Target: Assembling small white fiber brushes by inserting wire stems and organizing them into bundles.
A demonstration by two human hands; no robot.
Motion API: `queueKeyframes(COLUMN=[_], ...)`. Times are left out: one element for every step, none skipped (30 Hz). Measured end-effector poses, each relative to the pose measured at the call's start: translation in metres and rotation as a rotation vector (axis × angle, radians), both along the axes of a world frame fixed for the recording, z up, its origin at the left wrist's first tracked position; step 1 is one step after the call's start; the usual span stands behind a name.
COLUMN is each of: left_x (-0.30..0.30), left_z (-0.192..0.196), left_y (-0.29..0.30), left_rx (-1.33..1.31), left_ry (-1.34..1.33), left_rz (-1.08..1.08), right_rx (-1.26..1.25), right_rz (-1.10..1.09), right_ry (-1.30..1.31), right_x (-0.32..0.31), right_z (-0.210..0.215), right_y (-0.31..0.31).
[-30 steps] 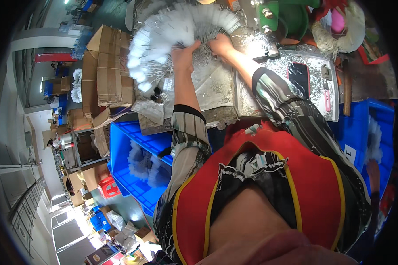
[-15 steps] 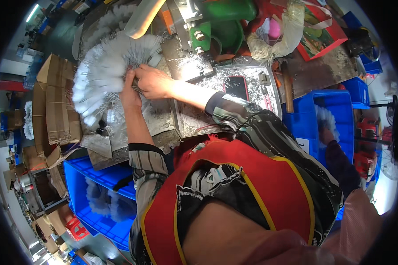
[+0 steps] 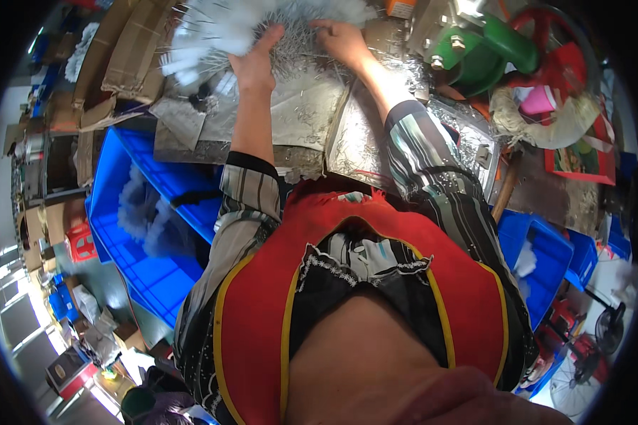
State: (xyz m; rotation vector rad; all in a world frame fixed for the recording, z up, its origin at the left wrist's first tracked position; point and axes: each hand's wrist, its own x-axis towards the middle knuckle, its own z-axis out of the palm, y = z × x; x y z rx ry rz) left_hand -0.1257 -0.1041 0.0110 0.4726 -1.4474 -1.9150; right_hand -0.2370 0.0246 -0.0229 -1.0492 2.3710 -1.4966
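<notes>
A large heap of white-bristled wire brushes [image 3: 216, 32] lies at the far edge of the bench, its thin metal stems [image 3: 294, 53] bunched toward the middle. My left hand [image 3: 254, 67] rests against the near side of this heap, thumb stretched up and apart from the fingers, which are partly hidden by bristles. To its right, my right hand [image 3: 344, 42] reaches in with the index finger extended to the stems and the other fingers bent. I see no brush lifted in either hand.
A green machine part with bolts [image 3: 468, 53] and a red wheel stand at the right, near a cloth-wrapped ring [image 3: 546, 127]. Blue bins [image 3: 159, 262] [image 3: 528, 248] flank me; the left one holds white fluffy pieces. Cardboard [image 3: 131, 60] borders the bench's left.
My hands, close together at the stems before, are now apart, the right one further right. The view has shifted, so the bench sits higher and further right. Another person's arm at the right bin is gone.
</notes>
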Motion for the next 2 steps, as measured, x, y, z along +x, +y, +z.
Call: queueKeyframes(left_x=[0.005, 0.009], left_z=[0.012, 0.024], left_y=[0.0, -0.001], left_rx=[0.052, 0.1], left_ry=[0.09, 0.181], left_rz=[-0.046, -0.096], right_rx=[0.028, 0.052], right_rz=[-0.029, -0.062], right_ry=[0.098, 0.196], right_x=[0.0, 0.001], right_z=[-0.004, -0.005], right_y=[-0.002, -0.007])
